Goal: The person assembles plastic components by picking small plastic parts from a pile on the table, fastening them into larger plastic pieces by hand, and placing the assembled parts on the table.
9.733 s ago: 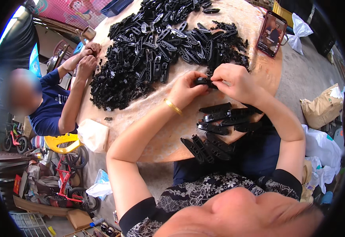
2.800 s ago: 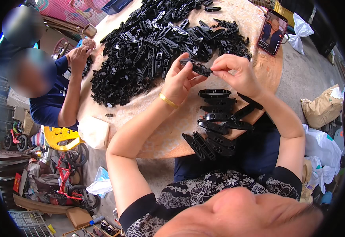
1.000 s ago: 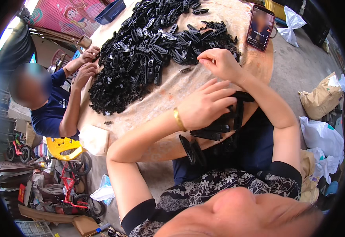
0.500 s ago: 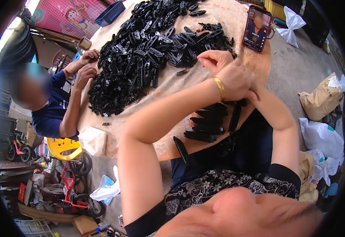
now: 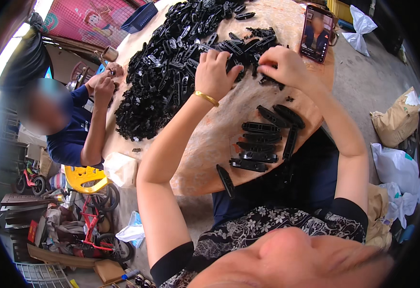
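Note:
My left hand [image 5: 214, 74] reaches over a big heap of black plastic pieces [image 5: 171, 57], thumb apart from the fingers, fingertips among the pieces. My right hand [image 5: 283, 66] is bent at the heap's right end, over a cluster of small black parts [image 5: 270, 80]. Its thumb and fingers come close together, and whatever may be between them is hidden. Nearer to me, several long, oval, slotted black pieces [image 5: 261, 138] lie in a rough stack, with another one [image 5: 225, 180] slanting at the table edge.
The cloth-covered table [image 5: 190, 168] has a phone [image 5: 317, 33] propped at the right and a blue basket [image 5: 139, 17] at the far edge. A co-worker [image 5: 75, 129] handles parts at the left. A white bag [image 5: 121, 169] and yellow stool [image 5: 82, 178] stand nearby; sacks [image 5: 396, 117] lie right.
My hands were together at the right, arms crossing; they have parted. The left moved left onto the heap, the right to the small parts. The near stack is now uncovered.

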Available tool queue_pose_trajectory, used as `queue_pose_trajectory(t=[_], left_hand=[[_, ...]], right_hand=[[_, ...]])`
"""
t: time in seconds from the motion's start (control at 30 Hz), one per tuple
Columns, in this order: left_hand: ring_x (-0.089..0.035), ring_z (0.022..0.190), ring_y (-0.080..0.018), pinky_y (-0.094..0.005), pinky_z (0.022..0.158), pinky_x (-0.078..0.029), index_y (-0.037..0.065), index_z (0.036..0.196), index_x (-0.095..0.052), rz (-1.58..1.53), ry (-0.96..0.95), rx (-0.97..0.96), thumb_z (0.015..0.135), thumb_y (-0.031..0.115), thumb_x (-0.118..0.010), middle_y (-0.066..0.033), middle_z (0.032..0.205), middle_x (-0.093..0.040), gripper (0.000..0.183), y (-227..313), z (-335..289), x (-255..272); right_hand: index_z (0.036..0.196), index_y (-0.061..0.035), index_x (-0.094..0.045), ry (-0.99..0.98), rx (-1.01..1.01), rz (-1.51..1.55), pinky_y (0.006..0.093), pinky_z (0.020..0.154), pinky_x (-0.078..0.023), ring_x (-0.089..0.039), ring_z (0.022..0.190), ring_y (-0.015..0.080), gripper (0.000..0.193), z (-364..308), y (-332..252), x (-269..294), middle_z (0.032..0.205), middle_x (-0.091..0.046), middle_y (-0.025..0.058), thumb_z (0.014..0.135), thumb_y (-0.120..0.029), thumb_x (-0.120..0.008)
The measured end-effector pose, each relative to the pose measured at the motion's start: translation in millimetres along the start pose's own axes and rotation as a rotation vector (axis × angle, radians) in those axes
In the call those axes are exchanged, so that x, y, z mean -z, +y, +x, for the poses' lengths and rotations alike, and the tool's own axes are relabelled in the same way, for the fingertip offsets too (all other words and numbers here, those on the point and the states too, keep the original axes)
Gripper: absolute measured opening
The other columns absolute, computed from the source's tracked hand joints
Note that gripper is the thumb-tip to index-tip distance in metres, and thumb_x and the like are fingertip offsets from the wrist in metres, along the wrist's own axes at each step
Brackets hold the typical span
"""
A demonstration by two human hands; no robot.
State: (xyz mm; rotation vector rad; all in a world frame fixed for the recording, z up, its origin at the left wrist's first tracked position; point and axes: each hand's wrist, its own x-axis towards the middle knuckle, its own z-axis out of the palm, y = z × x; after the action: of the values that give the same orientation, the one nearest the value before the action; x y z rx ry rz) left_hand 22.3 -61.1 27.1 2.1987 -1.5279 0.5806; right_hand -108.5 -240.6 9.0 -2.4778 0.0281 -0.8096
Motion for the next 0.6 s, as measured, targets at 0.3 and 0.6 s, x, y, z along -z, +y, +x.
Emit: queue_pose_trajectory(t=[0.3,0.6], left_hand=[[-0.056,0.093,-0.0343,-0.0408,0.082,-0.047,0.003,0.113,-0.053,-0.041,-0.049,0.104,0.078,0.011,-0.062,-0.0177,0.099,-0.057,0.037,-16.9,-6.6,-21.3],[-0.059,0.088,-0.0233,-0.0345,0.075,-0.05,0.001,0.113,-0.054,-0.728,0.026,0.411,0.082,0.002,-0.061,-0.012,0.099,-0.056,0.032,-3.4,-47.3,1.5]], right_hand=[[0.075,0.001,-0.059,-0.306,0.245,-0.41,0.0351,0.075,-0.049,-0.054,0.087,0.027,0.008,-18.3,-16.0,-17.0,0.094,-0.057,0.0104,0.071,-0.005,-0.057],[0.081,-0.0042,-0.063,-0.096,0.307,-0.381,0.0331,0.072,-0.049,-0.058,0.083,0.0245,0.01,-14.2,-12.2,-17.4,0.08,-0.061,0.0061,0.074,-0.006,-0.056]])
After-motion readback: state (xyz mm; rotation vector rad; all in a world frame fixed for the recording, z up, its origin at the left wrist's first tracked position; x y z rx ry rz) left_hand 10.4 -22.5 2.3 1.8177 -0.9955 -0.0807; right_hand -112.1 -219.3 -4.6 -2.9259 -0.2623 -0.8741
